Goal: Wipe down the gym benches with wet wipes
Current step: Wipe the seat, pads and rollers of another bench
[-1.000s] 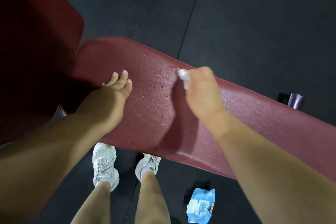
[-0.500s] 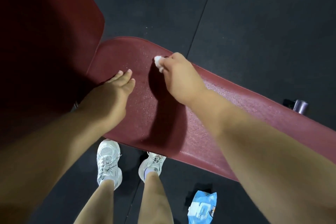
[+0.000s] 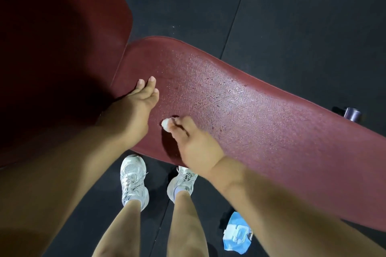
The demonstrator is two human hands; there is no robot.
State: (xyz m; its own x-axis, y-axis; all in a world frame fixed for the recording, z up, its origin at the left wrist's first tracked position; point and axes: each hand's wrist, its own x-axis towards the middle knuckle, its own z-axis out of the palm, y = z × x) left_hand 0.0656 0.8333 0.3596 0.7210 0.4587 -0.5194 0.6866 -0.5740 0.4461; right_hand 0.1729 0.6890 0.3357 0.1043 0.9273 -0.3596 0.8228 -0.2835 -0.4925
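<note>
A dark red padded bench seat [image 3: 261, 115] runs from the centre to the right edge, its surface glistening wet. A second red pad [image 3: 62, 37] rises at the upper left. My left hand [image 3: 133, 108] rests flat on the seat's left end, fingers straight. My right hand [image 3: 196, 144] pinches a small balled white wet wipe [image 3: 166, 125] in its fingertips and presses it on the seat near the front edge, just right of my left hand.
A blue pack of wet wipes [image 3: 237, 233] lies on the black rubber floor [image 3: 292, 16] under my right forearm. My two white sneakers [image 3: 133, 179] stand by the seat's front edge. A metal tube end [image 3: 352, 113] sticks out behind the bench at right.
My right hand has swept the wipe from the seat's far edge leftward, then back toward me to the near edge. My left hand has stayed in place on the seat.
</note>
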